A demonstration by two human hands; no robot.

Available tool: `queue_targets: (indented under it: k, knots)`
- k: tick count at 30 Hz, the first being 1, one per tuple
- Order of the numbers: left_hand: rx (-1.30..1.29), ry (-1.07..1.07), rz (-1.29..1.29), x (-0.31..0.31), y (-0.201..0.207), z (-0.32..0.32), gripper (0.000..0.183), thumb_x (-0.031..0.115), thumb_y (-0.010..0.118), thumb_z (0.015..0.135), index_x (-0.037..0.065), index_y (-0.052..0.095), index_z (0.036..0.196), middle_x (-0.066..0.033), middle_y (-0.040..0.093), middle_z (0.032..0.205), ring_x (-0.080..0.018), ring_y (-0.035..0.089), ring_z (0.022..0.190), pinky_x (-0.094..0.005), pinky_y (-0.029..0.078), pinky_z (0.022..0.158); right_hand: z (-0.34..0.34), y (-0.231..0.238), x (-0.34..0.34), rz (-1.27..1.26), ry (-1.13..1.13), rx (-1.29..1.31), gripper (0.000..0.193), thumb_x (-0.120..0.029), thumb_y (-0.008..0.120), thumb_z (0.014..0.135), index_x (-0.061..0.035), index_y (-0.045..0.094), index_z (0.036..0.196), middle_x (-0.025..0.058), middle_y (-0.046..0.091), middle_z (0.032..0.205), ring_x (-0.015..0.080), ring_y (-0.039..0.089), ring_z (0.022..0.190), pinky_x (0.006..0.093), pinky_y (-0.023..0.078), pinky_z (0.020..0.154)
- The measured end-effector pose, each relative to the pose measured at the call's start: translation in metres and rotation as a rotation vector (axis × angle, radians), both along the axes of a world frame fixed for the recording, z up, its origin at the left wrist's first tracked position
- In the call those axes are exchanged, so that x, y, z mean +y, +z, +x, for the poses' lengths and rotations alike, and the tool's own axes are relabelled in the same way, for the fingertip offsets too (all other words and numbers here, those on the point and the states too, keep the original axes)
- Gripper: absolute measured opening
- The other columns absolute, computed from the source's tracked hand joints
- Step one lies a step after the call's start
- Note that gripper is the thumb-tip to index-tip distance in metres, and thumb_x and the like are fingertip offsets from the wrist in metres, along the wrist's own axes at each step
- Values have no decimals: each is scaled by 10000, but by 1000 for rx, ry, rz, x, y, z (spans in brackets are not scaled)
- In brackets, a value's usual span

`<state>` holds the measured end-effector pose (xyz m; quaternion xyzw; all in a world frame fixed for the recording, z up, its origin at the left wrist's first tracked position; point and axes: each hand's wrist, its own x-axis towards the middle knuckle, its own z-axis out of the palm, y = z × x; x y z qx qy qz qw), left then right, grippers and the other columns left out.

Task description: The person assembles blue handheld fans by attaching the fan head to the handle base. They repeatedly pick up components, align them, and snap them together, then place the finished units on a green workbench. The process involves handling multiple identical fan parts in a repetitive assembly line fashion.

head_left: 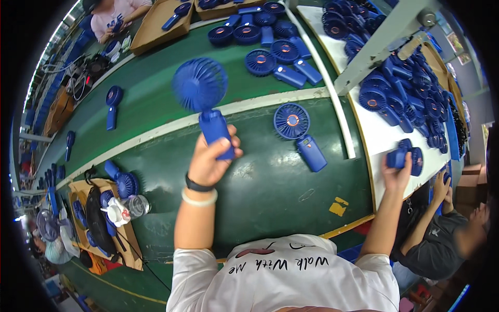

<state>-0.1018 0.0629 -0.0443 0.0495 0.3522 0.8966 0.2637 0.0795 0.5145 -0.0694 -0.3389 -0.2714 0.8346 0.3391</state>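
Hands well apart. Left hand (207,161), forearm (195,229) upright, grips blue fan (212,124) at upper centre: head up, long axis near-vertical, leaning slightly left. Right hand (396,178) clutches second fan (398,157), right of frame.

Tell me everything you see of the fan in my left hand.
The fan is blue and looks plastic, with a round, ribbed head, a short neck and a blocky handle. It appears held above the green table, head up and leaning slightly left. The left hand grips the lower handle, thumb across it. The head is blurred; whether it spins is unclear.
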Motion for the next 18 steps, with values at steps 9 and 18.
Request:
queue_targets:
  k: [9, 18]
  knots:
    - [288, 49, -35, -2, -16, 53, 610, 508, 414, 900, 80, 291, 1317, -162, 506, 1119, -209, 574, 885, -336, 525, 645, -42, -12, -39, 436, 6, -160, 449, -77, 493, 868, 18, 400, 1298, 154, 486, 1226, 234, 479, 1118, 379, 389, 970]
    - [333, 83, -170, 5, -27, 32, 550, 209, 633, 847, 73, 345, 1296, -116, 519, 1025, -223, 565, 905, -377, 511, 785, -75, -12, -202, 1805, 780, -564, 667, -166, 725, 706, -42, 410, 1280, 221, 400, 1231, 401, 428, 1119, 440, 323, 985]
